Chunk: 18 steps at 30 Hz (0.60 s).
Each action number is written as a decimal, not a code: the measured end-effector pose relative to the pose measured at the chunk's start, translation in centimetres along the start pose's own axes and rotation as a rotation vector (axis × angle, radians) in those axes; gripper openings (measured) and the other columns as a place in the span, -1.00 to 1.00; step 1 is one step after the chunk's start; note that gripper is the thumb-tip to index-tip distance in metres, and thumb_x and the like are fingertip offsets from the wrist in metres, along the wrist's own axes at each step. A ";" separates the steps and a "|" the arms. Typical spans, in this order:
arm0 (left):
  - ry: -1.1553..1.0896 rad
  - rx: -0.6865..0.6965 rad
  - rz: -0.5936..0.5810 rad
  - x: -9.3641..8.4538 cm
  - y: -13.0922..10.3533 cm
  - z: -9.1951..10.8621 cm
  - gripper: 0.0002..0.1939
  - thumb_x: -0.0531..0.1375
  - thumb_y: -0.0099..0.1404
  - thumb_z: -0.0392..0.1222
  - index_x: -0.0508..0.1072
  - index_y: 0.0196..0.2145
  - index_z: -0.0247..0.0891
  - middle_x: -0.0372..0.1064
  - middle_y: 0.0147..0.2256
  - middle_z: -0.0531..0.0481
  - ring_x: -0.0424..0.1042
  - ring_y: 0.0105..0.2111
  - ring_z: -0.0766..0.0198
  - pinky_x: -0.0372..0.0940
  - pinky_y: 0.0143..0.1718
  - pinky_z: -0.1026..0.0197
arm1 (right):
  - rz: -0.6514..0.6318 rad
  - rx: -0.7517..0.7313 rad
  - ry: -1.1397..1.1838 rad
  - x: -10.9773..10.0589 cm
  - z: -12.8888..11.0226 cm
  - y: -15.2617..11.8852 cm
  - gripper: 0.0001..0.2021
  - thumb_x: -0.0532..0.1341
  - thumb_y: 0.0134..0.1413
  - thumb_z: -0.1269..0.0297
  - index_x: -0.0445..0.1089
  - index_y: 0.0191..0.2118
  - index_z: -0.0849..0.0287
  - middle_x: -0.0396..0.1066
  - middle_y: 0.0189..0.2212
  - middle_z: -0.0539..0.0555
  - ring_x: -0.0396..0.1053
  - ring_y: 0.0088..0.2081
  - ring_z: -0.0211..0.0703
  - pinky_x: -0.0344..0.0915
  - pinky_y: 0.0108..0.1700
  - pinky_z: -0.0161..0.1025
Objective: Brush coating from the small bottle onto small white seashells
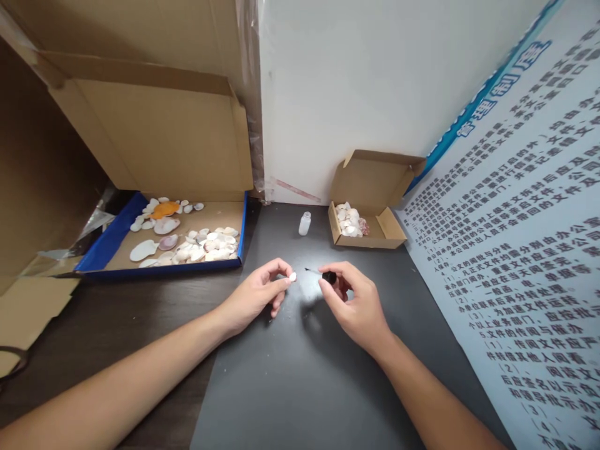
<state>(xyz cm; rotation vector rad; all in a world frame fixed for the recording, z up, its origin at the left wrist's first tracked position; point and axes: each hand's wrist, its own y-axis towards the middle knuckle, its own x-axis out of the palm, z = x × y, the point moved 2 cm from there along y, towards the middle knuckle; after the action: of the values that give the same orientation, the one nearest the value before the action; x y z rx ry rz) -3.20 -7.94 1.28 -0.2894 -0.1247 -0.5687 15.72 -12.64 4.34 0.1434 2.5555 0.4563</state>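
Between the thumb and index finger of my left hand (265, 287) is a small white seashell (293, 277). My right hand (354, 297) grips the black cap of a brush (329, 277), whose thin tip points left toward the shell with a gap between them. Just beyond both hands, a small translucent bottle (305, 224) stands upright with its neck uncovered. Both hands are held above the dark grey mat (281, 400).
At left, an open cardboard box with blue sides (242, 228) holds many shells and an orange piece (165, 209). A smaller open cardboard box (370, 240) with shells stands back right. A white panel (300, 125) rises behind; a printed poster (529, 262) stands right.
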 end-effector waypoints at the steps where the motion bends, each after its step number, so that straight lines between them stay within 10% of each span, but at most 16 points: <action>1: -0.001 -0.008 0.007 0.0 0.0 0.0 -0.76 0.22 0.28 -0.01 0.29 -0.27 -0.19 0.16 -0.66 0.23 0.16 -0.69 0.44 0.16 -0.61 0.40 | 0.016 0.008 -0.001 0.0 0.0 0.0 -0.88 0.20 0.14 0.31 0.44 -0.20 0.14 0.25 -0.53 -0.07 0.19 -0.55 -0.29 0.19 -0.47 -0.32; 18: -0.090 -0.041 0.012 0.1 0.2 0.4 -0.72 0.24 0.23 -0.02 0.23 -0.30 -0.19 0.15 -0.73 0.26 0.07 -0.77 0.46 0.14 -0.71 0.41 | -0.075 0.041 0.051 0.3 0.0 -0.1 -0.92 0.20 0.15 0.32 0.40 -0.23 0.15 0.23 -0.56 -0.09 0.19 -0.55 -0.30 0.17 -0.46 -0.32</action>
<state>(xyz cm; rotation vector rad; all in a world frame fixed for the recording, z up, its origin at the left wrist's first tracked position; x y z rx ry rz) -3.04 -7.71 1.69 -0.3552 -0.1988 -0.5468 15.46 -12.71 4.11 0.0516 2.6112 0.3843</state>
